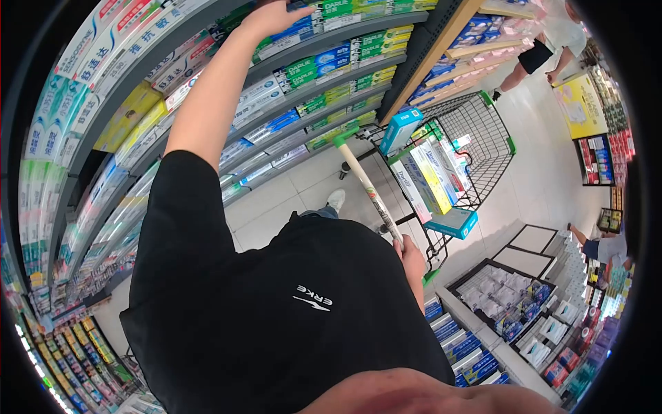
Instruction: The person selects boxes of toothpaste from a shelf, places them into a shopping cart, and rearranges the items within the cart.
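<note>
My left hand (pixel 271 19) reaches up to the toothpaste boxes (pixel 334 15) on an upper shelf. Its thumb points out to the side, while the other fingers are partly cut off by the top of the view; I see nothing held in it. My right hand (pixel 412 261) is wrapped round the near end of the shopping cart handle (pixel 367 185). In the cart (pixel 493 138), several toothpaste boxes (pixel 429 178) stand in the child-seat part near the handle. A blue box (pixel 401 130) leans on one side of them, and another blue box (pixel 455 224) lies on the other.
Long shelves (pixel 296 41) with rows of toothpaste curve along my left. A wooden-edged shelf unit (pixel 441 55) stands beyond them. Low display bins (pixel 507 290) with packaged goods are on the right. A person (pixel 545 48) walks in the aisle ahead; another person (pixel 607 248) is at far right.
</note>
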The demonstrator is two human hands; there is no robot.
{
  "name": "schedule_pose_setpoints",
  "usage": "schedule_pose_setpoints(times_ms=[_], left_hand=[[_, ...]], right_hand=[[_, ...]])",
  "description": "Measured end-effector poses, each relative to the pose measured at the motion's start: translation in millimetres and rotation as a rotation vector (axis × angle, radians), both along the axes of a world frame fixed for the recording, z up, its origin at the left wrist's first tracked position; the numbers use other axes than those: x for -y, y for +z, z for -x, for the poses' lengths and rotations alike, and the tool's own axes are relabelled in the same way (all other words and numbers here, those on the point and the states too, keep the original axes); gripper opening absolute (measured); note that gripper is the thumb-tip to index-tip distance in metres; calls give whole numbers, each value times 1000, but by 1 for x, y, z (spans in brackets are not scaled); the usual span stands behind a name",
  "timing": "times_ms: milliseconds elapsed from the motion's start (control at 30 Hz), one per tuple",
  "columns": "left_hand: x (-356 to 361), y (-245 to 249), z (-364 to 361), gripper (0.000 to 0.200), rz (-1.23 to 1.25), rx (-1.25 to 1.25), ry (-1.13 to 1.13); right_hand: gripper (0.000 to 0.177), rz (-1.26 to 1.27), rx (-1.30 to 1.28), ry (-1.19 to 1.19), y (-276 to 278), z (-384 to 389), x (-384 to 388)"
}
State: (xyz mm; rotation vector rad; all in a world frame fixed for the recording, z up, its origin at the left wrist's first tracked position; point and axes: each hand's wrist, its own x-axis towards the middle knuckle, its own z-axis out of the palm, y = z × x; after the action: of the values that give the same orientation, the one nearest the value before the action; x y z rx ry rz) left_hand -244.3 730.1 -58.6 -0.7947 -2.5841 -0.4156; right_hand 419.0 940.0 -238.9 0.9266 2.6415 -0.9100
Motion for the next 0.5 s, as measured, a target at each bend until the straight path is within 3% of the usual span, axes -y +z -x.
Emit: schedule_pose_setpoints(times_ms=[67, 133, 167, 200, 233, 300, 333, 500], left_hand=[[-19, 3, 5, 84, 1, -38, -71], [-29, 37, -9, 80, 95, 414, -37], [-29, 29, 0, 74, 38, 427, -40], [-39, 70, -43, 65, 57, 639, 55], [-13, -9, 40, 88, 104, 187, -111], [-9, -5, 45, 91, 74, 216, -164], [-17, 20, 13, 93, 119, 267, -147], [-20, 16, 15, 93, 104, 110, -118]], right_hand=[[37, -11, -17, -6, -3, -2, 0], [40, 2, -15, 15, -4, -1, -2], [40, 6, -13, -9, -5, 0, -4], [42, 31, -18, -33, -4, 0, -4], [44, 56, -20, -58, -2, 0, -4], [46, 84, -31, -93, 4, 2, -3], [48, 106, -47, -95, 4, 1, -3], [51, 115, -59, -85, -7, -7, -3]])
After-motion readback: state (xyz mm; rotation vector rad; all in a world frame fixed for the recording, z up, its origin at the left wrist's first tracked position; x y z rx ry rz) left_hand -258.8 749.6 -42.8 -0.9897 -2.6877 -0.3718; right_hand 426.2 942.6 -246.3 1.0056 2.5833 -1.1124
